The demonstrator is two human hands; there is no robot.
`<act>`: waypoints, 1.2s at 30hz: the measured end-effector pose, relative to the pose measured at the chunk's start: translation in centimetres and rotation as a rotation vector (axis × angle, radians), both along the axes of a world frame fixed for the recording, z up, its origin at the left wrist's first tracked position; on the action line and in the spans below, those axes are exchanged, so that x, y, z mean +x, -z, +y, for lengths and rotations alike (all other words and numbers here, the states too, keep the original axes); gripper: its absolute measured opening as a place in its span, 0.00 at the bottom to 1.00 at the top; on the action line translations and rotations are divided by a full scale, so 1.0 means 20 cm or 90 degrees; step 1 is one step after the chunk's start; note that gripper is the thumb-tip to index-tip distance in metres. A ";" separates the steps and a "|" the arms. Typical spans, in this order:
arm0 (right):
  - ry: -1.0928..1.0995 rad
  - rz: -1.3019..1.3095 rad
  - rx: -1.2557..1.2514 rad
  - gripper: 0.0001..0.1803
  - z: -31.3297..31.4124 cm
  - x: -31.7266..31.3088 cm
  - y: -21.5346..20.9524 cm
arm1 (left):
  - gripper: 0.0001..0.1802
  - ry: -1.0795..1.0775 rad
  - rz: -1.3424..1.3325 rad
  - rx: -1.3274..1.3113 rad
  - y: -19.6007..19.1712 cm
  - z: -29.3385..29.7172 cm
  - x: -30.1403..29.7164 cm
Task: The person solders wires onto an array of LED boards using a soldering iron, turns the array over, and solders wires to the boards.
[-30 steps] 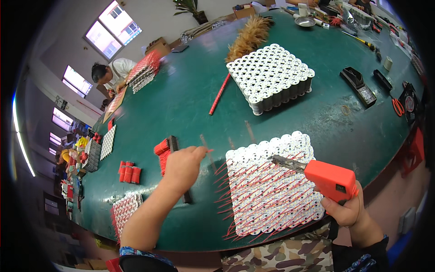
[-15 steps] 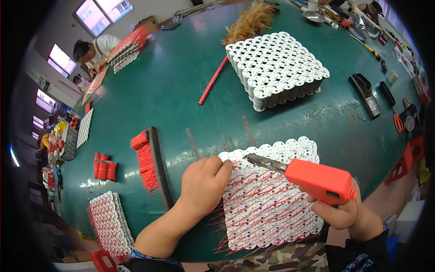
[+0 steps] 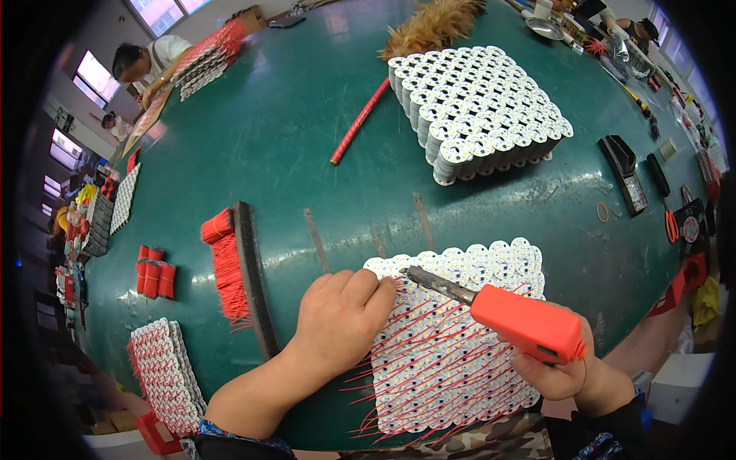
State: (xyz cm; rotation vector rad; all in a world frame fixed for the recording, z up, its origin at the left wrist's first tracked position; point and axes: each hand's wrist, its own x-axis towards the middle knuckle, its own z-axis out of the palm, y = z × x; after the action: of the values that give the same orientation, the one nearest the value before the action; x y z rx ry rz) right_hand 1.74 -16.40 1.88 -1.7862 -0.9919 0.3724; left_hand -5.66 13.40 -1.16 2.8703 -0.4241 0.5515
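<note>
A sheet of joined round white LED boards (image 3: 460,349) lies flat in front of me, with many thin red wires (image 3: 448,376) slanting across it and sticking out past its left edge. My left hand (image 3: 341,310) rests at the sheet's far left corner, its fingers pinched on a red wire whose end shows beside the fingertips. My right hand (image 3: 556,372) is wrapped round the red handle of a soldering gun (image 3: 525,322). The gun's dark metal tip points left and sits close to the left fingertips, at the far row of boards; whether it touches is too small to tell.
A dark bar with red wires (image 3: 228,268) lies left, beside red wire bundles (image 3: 156,276) and a stack of wired boards (image 3: 165,364). Farther off stand a tall stack of white boards (image 3: 491,100), a red stick (image 3: 360,119) and a feather duster (image 3: 433,27). A person (image 3: 149,65) works far left.
The view has shifted slightly, so the table's things sit a little differently. The soldering gun's tip has moved slightly left, closer to the far left corner. Both hands keep their grip.
</note>
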 end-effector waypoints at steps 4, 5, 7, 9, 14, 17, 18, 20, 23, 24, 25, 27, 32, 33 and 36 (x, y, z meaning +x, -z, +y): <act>0.015 -0.020 0.015 0.23 0.00 -0.01 0.01 | 0.10 -0.010 0.005 -0.012 0.01 0.00 0.00; 0.016 -0.021 0.015 0.23 0.00 0.00 0.00 | 0.10 -0.010 0.004 -0.012 0.01 0.00 0.00; -0.018 0.010 -0.049 0.22 -0.01 0.01 -0.03 | 0.10 -0.019 -0.014 -0.011 0.01 0.01 0.01; -0.004 -0.005 -0.033 0.22 -0.01 0.00 -0.01 | 0.10 -0.018 -0.032 -0.015 0.03 0.02 0.01; 0.025 -0.042 0.006 0.22 -0.02 -0.01 0.02 | 0.10 -0.015 -0.050 -0.029 0.03 0.02 0.02; 0.030 -0.020 0.006 0.22 -0.02 -0.02 0.01 | 0.10 -0.011 -0.010 -0.028 0.00 0.01 0.01; 0.026 -0.018 0.000 0.22 -0.02 -0.02 0.01 | 0.09 -0.006 -0.007 -0.024 0.00 0.01 0.01; 0.023 -0.015 -0.005 0.23 -0.03 -0.01 0.01 | 0.09 0.000 -0.004 -0.019 0.00 0.01 0.01; 0.006 -0.040 -0.013 0.24 -0.03 -0.01 0.01 | 0.09 0.002 -0.005 -0.010 0.00 0.01 0.00; 0.011 -0.033 -0.011 0.25 -0.03 -0.02 0.01 | 0.09 0.004 0.001 -0.007 0.00 0.01 0.01; 0.017 -0.026 -0.009 0.26 -0.02 -0.02 0.01 | 0.09 0.005 0.006 -0.003 0.00 0.01 0.01; 0.005 -0.042 -0.012 0.26 -0.02 -0.01 0.01 | 0.09 0.006 0.006 0.001 0.00 0.01 0.01; 0.009 -0.050 0.010 0.28 -0.01 -0.02 0.03 | 0.09 -0.001 0.010 0.009 0.01 0.00 0.01; 0.005 -0.056 0.009 0.29 -0.01 -0.01 0.03 | 0.09 -0.003 0.012 0.009 0.01 0.00 0.01; 0.002 -0.063 0.004 0.29 0.00 -0.02 0.02 | 0.09 -0.004 0.017 0.011 0.00 0.00 0.01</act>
State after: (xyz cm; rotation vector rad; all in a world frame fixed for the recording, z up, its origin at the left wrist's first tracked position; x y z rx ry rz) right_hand 1.44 -16.47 1.48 -1.8154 -1.0580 0.2805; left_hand -5.47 13.43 -1.26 2.8926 -0.4185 0.5127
